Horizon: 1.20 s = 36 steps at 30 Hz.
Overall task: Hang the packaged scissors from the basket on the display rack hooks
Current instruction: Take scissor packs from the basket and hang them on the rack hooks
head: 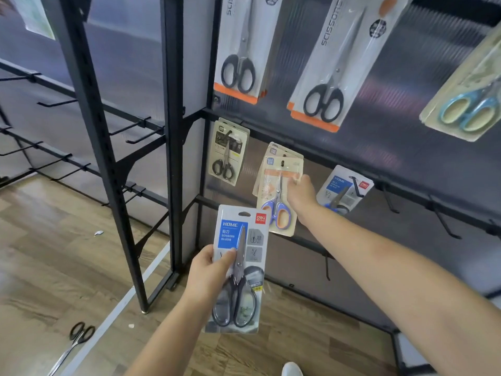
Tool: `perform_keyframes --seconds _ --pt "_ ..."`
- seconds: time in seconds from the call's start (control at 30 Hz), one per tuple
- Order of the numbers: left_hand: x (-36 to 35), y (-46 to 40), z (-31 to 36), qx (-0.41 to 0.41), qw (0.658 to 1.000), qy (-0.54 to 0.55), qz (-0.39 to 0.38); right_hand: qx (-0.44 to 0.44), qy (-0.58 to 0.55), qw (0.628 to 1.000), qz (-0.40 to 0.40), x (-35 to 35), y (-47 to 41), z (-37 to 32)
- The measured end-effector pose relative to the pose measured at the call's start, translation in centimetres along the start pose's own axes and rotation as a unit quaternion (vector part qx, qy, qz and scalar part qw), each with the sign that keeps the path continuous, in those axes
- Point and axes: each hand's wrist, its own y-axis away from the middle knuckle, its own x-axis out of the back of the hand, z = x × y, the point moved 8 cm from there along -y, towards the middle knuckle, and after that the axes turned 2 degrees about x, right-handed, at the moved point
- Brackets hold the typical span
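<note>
Left hand (207, 270) pinches the blue scissors pack (238, 267), upright, long axis 12-to-6. Matching pack's hook (357, 189) sits around 2 o'clock; right hand (299, 192), fingers on the purple-handled pack (278, 194), is nearer.

right hand (301, 191) fingertips behind purple-handled pack (279, 196)

"HOME", "deli" on held pack (240, 256); "SCISSORS" on hanging pack (336, 61)

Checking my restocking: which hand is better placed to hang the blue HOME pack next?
Probably the left hand: it already grips the HOME pack. The right hand is busy at the purple-handled pack on its hook.
</note>
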Motion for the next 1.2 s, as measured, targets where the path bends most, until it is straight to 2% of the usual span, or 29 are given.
perform_keyframes --seconds 0.23,0.37,0.43,0.5,0.6,0.7,0.77,0.93,1.2 --pt "-0.4 -1.1 0.4 0.003 1.0 0.004 -0.011 -0.01 0.123 0.992 0.014 0.9 -2.5 -0.8" --pt "-0.7 -1.3 0.2 0.003 1.0 0.008 -0.017 0.048 0.141 0.989 0.026 2.3 -1.2 -1.5" --pt "-1.1 -1.2 0.0 0.0 1.0 0.011 -0.023 0.088 0.102 0.991 -0.003 2.8 0.7 -2.1" --pt "-1.7 -1.0 -0.2 -0.004 1.0 0.006 -0.029 0.119 0.075 0.988 -0.068 3.1 3.2 -2.8" --pt "-3.2 -0.9 -0.8 -0.01 0.999 -0.001 -0.036 0.158 0.132 0.962 -0.181 3.5 7.0 -2.8" --pt "-6.3 -0.7 -1.2 -0.013 0.998 -0.007 -0.063 0.163 0.167 0.951 -0.205 5.0 8.6 -0.9" --pt "-9.0 -0.3 -1.2 -0.017 0.996 -0.01 -0.09 0.171 0.169 0.952 -0.19 6.9 8.7 0.6" --pt "-15.2 0.5 -2.3 -0.043 0.987 -0.043 -0.152 0.124 0.136 0.975 -0.123 14.2 8.3 4.3" --pt "-23.3 0.7 -5.7 -0.007 0.973 -0.071 -0.219 0.066 0.118 0.991 -0.006 23.4 6.1 10.1"
